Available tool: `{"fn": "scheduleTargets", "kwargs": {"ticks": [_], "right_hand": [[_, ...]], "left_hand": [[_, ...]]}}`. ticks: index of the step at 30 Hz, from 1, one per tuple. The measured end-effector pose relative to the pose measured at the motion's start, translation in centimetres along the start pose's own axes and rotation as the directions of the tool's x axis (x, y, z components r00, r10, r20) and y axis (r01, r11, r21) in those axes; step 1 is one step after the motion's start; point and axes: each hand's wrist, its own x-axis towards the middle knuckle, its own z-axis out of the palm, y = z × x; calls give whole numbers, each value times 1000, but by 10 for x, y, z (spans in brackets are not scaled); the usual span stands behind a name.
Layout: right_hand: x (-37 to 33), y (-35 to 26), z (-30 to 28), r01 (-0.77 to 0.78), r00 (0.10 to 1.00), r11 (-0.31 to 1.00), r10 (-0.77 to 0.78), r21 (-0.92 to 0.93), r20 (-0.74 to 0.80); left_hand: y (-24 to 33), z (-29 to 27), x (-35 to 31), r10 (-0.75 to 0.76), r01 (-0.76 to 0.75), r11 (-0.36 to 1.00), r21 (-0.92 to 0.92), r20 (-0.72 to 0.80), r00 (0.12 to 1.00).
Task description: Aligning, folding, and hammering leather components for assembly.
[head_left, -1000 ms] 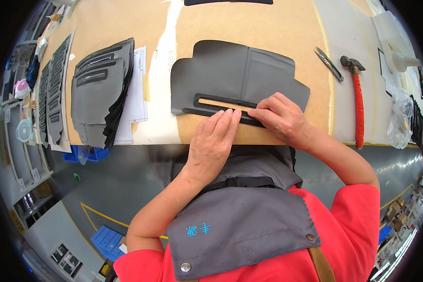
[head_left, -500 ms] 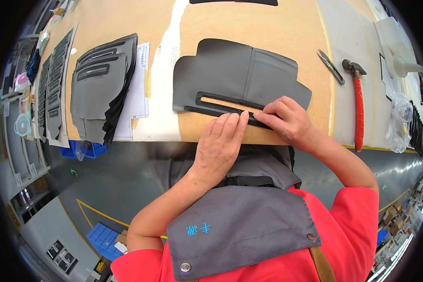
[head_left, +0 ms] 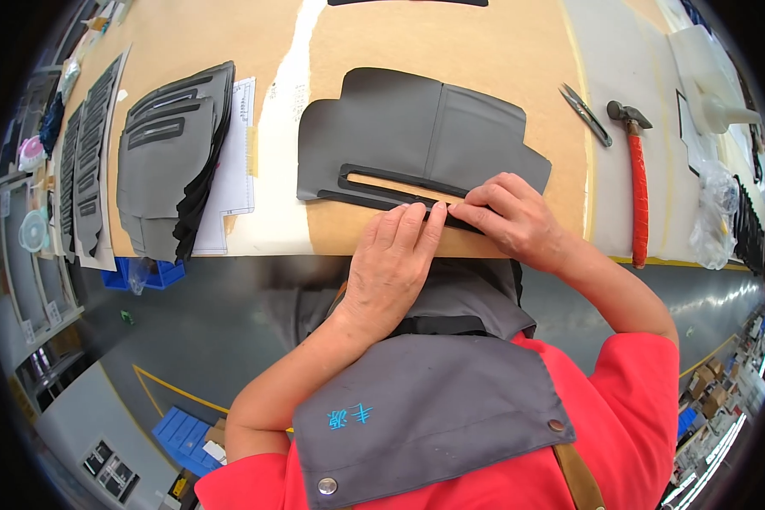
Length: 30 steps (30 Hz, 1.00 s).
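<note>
A dark grey, leather-like panel (head_left: pixel 374 127) with stepped upper corners lies flat before me, a seam running down its middle. Near its lower edge is a long narrow slot bordered by a black strip (head_left: pixel 382 174). Below the slot, my left hand (head_left: pixel 393 259) rests its outstretched fingers on the panel's black lower edge. Just right of those fingertips, my right hand (head_left: pixel 518 219) has thumb and forefinger pinched together at the same edge. What lies between these fingertips is mostly hidden, but it appears to be the black edge strip.
A stack of similar grey panels (head_left: pixel 166 170) sits left over a white paper sheet (head_left: pixel 238 183), with more panels (head_left: pixel 93 161) beyond. On the right lie thread snips (head_left: pixel 586 115), a red-handled hammer (head_left: pixel 638 191) and a clear plastic bag (head_left: pixel 716 217). The table's front edge runs close below my hands.
The whole view has shifted slightly, so everything sits a little further left. Both hands keep their places on the panel's lower edge.
</note>
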Motion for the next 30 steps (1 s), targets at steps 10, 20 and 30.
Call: {"fn": "scheduleTargets", "kwargs": {"ticks": [10,20,30], "right_hand": [[-6,0,-4,5,1000,1000,-5,-29,-2],[-17,-2,-4,-86,996,995,87,41,-27],[-24,-4,-9,-206,977,969,213,138,-34]], "left_hand": [[4,1,0,-4,4,1000,-18,10,1000],[9,1,2,16,-15,998,-56,26,1000],[11,1,6,48,-47,996,-79,15,999]]}}
